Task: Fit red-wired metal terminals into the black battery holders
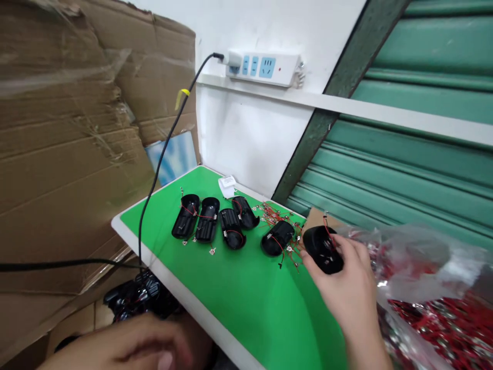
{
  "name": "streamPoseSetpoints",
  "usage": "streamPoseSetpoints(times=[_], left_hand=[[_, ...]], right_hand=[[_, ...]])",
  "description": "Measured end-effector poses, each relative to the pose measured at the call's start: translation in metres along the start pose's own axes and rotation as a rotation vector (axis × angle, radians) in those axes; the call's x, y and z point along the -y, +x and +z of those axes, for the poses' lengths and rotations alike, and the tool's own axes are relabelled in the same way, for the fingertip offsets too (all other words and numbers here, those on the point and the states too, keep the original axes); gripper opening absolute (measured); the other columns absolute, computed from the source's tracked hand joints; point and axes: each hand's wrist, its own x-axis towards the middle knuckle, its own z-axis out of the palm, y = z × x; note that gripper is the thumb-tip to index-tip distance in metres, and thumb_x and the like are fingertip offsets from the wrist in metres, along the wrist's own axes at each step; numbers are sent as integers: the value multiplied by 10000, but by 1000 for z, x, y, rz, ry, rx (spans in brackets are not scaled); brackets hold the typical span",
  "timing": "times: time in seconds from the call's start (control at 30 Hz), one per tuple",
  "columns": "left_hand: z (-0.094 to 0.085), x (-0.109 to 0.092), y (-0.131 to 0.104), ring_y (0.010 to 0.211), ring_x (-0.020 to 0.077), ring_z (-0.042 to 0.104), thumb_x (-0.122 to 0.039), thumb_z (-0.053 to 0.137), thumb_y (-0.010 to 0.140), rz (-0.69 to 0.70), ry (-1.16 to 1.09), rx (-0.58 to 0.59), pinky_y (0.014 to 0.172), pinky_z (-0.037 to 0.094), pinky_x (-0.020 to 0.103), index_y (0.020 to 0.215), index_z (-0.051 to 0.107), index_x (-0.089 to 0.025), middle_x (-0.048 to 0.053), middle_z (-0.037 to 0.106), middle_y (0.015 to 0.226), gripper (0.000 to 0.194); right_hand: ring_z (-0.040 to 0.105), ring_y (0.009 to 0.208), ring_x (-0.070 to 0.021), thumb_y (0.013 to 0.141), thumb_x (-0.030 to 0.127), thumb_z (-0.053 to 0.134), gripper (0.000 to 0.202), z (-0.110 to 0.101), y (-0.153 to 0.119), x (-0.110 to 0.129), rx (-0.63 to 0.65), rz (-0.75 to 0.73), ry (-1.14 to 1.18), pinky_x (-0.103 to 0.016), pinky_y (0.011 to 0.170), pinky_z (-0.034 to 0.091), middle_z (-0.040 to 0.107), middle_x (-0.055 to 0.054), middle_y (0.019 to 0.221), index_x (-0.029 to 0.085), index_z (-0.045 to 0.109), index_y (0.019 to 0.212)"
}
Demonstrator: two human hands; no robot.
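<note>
At the green-topped table (227, 288) toward six o'clock, with the left hand (142, 341) curled at seven, too blurred to tell whether holding anything, use a thumb-and-finger grip of the right hand (351, 282) to steady the black shell (321, 252) at four o'clock, preferably without pinching the thin red wire (329, 232).

Glossy, smooth plastic shells (322, 250) — a smooth tabletop (239, 288) (softly shiny) — creased cardboard (65, 133), and a filmy plastic bag (421, 247).
</note>
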Motion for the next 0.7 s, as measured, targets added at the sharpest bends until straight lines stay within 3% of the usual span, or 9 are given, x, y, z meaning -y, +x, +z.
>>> streamPoseSetpoints(times=[0.1, 0.17, 0.2, 0.27, 0.37, 0.43, 0.53, 0.6, 0.7], left_hand=[[14, -53, 58, 847, 174, 660, -611, 633, 948, 150, -122, 15, 704, 569, 240, 1070, 751, -217, 71, 728, 959, 430], [30, -88, 119, 954, 185, 663, -643, 592, 954, 296, -230, -85, 741, 580, 248, 1148, 703, -188, 103, 710, 1099, 507], [39, -101, 153, 972, 188, 660, -664, 565, 955, 306, -234, -107, 751, 578, 254, 1193, 688, -183, 112, 700, 1145, 551], [58, -115, 214, 858, 182, 656, -714, 529, 945, 178, -120, 36, 724, 563, 276, 1207, 680, -165, 105, 705, 1072, 627], [78, -103, 271, 844, 209, 665, -761, 472, 943, -67, -94, 452, 814, 561, 322, 1088, 716, -146, 85, 709, 895, 678], [82, -84, 282, 863, 217, 679, -800, 531, 889, -155, -235, 580, 867, 560, 338, 1040, 717, -171, 59, 709, 848, 673], [77, -58, 279, 799, 192, 677, -791, 662, 800, -246, -416, 599, 869, 557, 344, 1034, 710, -189, 29, 731, 861, 648], [73, -50, 275, 788, 187, 688, -769, 668, 807, -253, -507, 638, 858, 552, 334, 1056, 717, -171, 41, 749, 880, 650], [76, -45, 269, 800, 191, 708, -766, 571, 874, -187, -608, 636, 852, 554, 323, 1145, 718, -125, 83, 758, 891, 711]], right_hand=[[660, 1054, -278, 900, 494, 717, 489, 1, -1, 15, -58, -183, 77, -423, 902, 574, 612, -116, 1164, 197, 649, 1282], [640, 1125, -299, 927, 425, 701, 482, 1, -3, 23, -58, -264, 101, -453, 946, 559, 596, -127, 1225, 223, 618, 1357], [622, 1174, -319, 935, 386, 685, 477, 2, -5, 26, -58, -302, 96, -486, 984, 542, 589, -132, 1258, 239, 605, 1382], [567, 1280, -364, 944, 294, 641, 460, 3, -7, 27, -61, -366, 53, -561, 1059, 488, 571, -142, 1335, 274, 595, 1401], [483, 1398, -390, 917, 145, 601, 527, 3, -10, 22, -36, -434, -27, -600, 1108, 436, 522, -138, 1462, 323, 589, 1413], [468, 1439, -365, 882, 64, 575, 660, 4, -12, 19, 27, -471, -65, -567, 1120, 433, 498, -124, 1537, 340, 546, 1481], [477, 1476, -300, 885, 36, 513, 822, 5, -12, 18, 115, -516, -76, -525, 1169, 398, 526, -116, 1580, 287, 356, 1652], [445, 1520, -281, 942, 72, 481, 819, 6, -12, 21, 115, -474, -54, -533, 1205, 367, 521, -122, 1606, 251, 243, 1705], [386, 1556, -330, 1001, 201, 508, 769, 5, -10, 21, 49, -349, 31, -599, 1202, 374, 447, -156, 1656, 258, 225, 1714]])
